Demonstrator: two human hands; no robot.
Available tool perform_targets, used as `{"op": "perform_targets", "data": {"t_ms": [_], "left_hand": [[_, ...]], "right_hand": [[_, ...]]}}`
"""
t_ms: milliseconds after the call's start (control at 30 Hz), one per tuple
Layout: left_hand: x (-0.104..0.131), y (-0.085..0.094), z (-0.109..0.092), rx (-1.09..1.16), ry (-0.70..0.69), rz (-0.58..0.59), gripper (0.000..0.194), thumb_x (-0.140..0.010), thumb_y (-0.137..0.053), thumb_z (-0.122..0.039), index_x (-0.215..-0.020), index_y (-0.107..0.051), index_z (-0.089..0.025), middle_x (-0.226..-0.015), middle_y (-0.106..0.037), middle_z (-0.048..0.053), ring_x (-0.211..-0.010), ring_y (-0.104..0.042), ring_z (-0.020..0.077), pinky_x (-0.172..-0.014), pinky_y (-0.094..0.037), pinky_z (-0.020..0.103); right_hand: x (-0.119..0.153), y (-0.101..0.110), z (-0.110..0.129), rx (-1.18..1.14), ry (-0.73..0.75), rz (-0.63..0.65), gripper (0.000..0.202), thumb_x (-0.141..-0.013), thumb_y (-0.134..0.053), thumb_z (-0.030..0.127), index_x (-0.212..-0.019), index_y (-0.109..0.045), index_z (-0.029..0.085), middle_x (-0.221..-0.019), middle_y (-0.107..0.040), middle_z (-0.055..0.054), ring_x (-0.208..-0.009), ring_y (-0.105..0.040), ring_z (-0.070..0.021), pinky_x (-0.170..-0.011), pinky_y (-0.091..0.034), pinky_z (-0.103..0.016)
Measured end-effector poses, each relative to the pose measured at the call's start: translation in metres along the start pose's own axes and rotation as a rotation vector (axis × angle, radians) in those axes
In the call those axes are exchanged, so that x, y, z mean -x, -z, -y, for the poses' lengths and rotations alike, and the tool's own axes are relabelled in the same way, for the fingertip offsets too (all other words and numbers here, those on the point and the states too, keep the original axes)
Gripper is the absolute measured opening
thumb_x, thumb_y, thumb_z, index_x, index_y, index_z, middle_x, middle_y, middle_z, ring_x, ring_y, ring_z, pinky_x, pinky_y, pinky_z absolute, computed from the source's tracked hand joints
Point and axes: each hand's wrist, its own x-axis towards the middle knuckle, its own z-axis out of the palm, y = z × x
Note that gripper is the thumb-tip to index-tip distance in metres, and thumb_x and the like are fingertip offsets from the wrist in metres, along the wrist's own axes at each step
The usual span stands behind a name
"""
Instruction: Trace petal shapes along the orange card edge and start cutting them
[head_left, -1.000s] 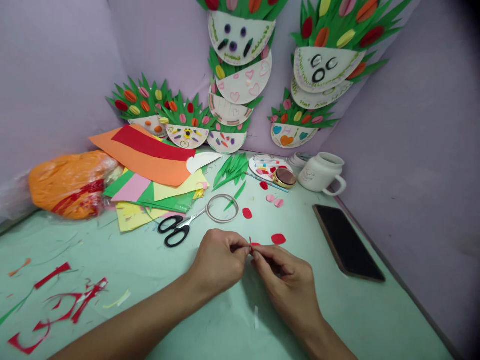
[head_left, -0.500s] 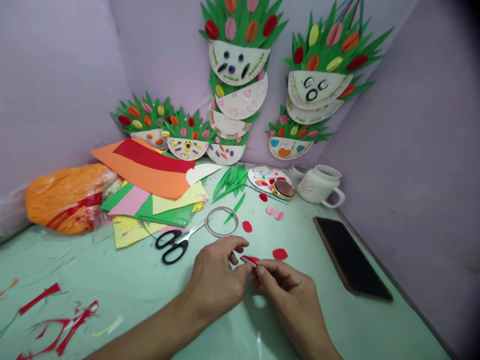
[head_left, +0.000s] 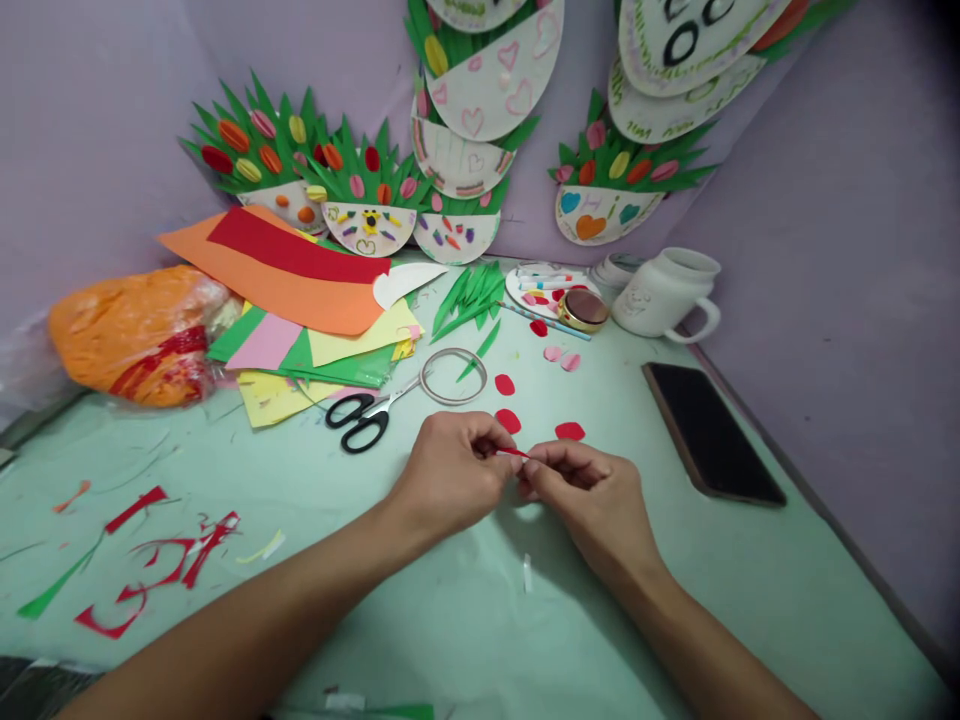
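Between my two hands is a small red paper piece (head_left: 513, 452), seen nearly edge-on. My left hand (head_left: 457, 465) pinches its left end, and my right hand (head_left: 589, 485) pinches the right end. Just beyond the fingers lie red paper ovals, one (head_left: 508, 421) near my left fingertips and another (head_left: 570, 431) above my right hand. A further red oval (head_left: 505, 385) and two pink ones (head_left: 571, 362) are farther back. Black-handled scissors (head_left: 365, 420) and a tape roll (head_left: 453, 376) rest on the table to the left of these.
Coloured paper sheets (head_left: 300, 270) and an orange bundle in plastic (head_left: 135, 335) lie at the left. Red scraps (head_left: 180, 565) are scattered nearer. A phone (head_left: 712, 430) and a white mug (head_left: 664, 292) stand right. Paper-plate flower crafts (head_left: 369, 228) line the wall.
The view has tipped downward. My left fingers have closed on the red piece, which now looks thinner. One more red oval shows beyond my fingers.
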Motion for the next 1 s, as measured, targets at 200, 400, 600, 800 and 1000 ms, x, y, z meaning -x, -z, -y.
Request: {"op": "perform_targets", "data": {"t_ms": [200, 400, 600, 800, 1000], "left_hand": [[-0.003, 0.003, -0.003, 0.053, 0.031, 0.048, 0.005, -0.063, -0.067, -0.011, -0.059, -0.065, -0.014, -0.052, -0.059, -0.004, -0.05, -0.046, 0.0071, -0.048, -0.035, 0.019], [-0.006, 0.004, 0.001, 0.078, 0.005, 0.045, 0.001, -0.062, -0.065, -0.013, -0.061, -0.065, -0.014, -0.054, -0.06, -0.004, -0.051, -0.048, 0.0079, -0.049, -0.035, 0.019], [-0.008, 0.003, 0.005, 0.088, -0.007, 0.035, 0.003, -0.062, -0.064, -0.017, -0.062, -0.063, -0.014, -0.054, -0.058, -0.004, -0.051, -0.048, 0.0082, -0.048, -0.036, 0.02], [-0.009, 0.002, 0.005, 0.092, 0.033, 0.072, 0.006, -0.064, -0.06, -0.021, -0.063, -0.059, -0.015, -0.047, -0.049, -0.006, -0.041, -0.042, 0.0074, -0.042, -0.036, 0.02], [-0.002, 0.0, 0.009, -0.066, -0.148, -0.077, 0.01, -0.069, -0.061, -0.018, -0.077, -0.066, -0.016, -0.072, -0.063, 0.003, -0.065, -0.058, 0.0149, -0.063, -0.048, 0.028]], "right_hand": [[-0.001, 0.001, 0.0, -0.115, -0.069, 0.05, 0.007, -0.058, -0.07, 0.025, -0.057, -0.071, 0.018, -0.049, -0.066, 0.001, -0.049, -0.057, -0.01, -0.05, -0.046, -0.019], [-0.002, 0.002, -0.003, -0.162, -0.093, 0.097, 0.013, -0.061, -0.074, 0.029, -0.062, -0.074, 0.016, -0.053, -0.068, -0.002, -0.05, -0.061, -0.0119, -0.052, -0.05, -0.022], [-0.003, 0.001, -0.002, -0.19, -0.117, 0.08, 0.019, -0.059, -0.076, 0.032, -0.067, -0.074, 0.015, -0.058, -0.071, -0.004, -0.052, -0.065, -0.0153, -0.053, -0.055, -0.026], [-0.003, 0.0, 0.002, -0.18, -0.129, 0.053, 0.012, -0.058, -0.074, 0.026, -0.063, -0.07, 0.015, -0.049, -0.065, -0.001, -0.046, -0.06, -0.0121, -0.049, -0.051, -0.023], [-0.004, -0.002, 0.005, -0.168, -0.138, 0.004, 0.012, -0.057, -0.069, 0.027, -0.057, -0.065, 0.016, -0.046, -0.061, 0.002, -0.043, -0.055, -0.0106, -0.046, -0.048, -0.022]]}}
